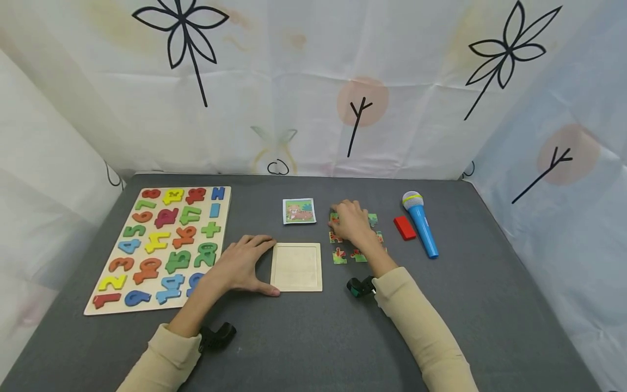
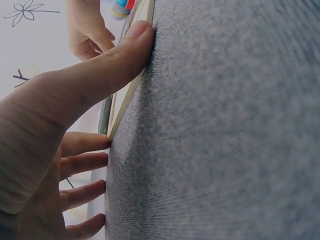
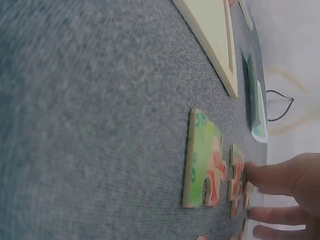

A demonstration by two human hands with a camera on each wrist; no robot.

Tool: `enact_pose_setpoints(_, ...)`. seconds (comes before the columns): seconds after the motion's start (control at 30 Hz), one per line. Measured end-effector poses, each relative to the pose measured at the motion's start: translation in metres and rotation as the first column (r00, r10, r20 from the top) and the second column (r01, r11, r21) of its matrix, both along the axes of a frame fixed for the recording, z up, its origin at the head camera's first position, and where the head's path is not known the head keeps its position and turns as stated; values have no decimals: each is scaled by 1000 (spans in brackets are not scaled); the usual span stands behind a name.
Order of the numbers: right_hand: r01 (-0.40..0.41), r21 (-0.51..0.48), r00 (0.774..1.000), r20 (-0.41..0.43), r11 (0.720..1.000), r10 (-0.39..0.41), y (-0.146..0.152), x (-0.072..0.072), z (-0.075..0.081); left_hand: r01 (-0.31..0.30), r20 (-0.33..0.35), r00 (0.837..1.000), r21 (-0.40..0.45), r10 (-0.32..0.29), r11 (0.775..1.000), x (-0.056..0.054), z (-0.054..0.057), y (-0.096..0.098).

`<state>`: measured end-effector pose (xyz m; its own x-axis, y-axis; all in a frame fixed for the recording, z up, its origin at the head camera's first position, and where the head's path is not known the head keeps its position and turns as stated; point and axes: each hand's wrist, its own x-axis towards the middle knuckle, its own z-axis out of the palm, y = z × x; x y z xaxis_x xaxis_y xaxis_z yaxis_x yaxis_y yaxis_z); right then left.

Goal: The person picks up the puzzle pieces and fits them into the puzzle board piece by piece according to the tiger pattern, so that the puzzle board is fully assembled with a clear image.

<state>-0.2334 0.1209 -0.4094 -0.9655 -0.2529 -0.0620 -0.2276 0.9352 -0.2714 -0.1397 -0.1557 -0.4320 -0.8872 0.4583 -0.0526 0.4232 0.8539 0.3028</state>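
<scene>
My left hand (image 1: pixel 247 265) spreads along the left side of a square wooden puzzle tray (image 1: pixel 296 267), thumb at its lower left corner and index finger at its upper left corner. In the left wrist view the fingers (image 2: pixel 82 165) reach out nearly straight. My right hand (image 1: pixel 351 220) is over a group of small picture puzzle pieces (image 1: pixel 339 257), right of the tray. Thumb and fingertips pinch a piece (image 3: pixel 248 196) at the group's far left. Closer in the right wrist view lies a green and red corner piece (image 3: pixel 200 160). The hand hides some pieces.
A board of coloured wooden numbers (image 1: pixel 166 250) lies at the left. Behind the tray is a picture card (image 1: pixel 299 211). Right of the pieces are a red block (image 1: pixel 404 228) and a blue toy microphone (image 1: pixel 422 226). White printed cloth (image 1: pixel 294 109) hangs round the grey table.
</scene>
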Motion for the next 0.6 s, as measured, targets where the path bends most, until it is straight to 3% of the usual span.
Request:
enact_pose_setpoints(0.37, -4, -44, 1000, -4, 999, 4, 0, -1, -2, -15, -10, 1000, 14, 16, 1000, -1, 0, 1)
enact_pose_setpoints(0.6, -47, -77, 997, -65, 996, 42, -4, 8, 2, -15, -22, 1000, 16, 15, 1000, -3, -2, 0)
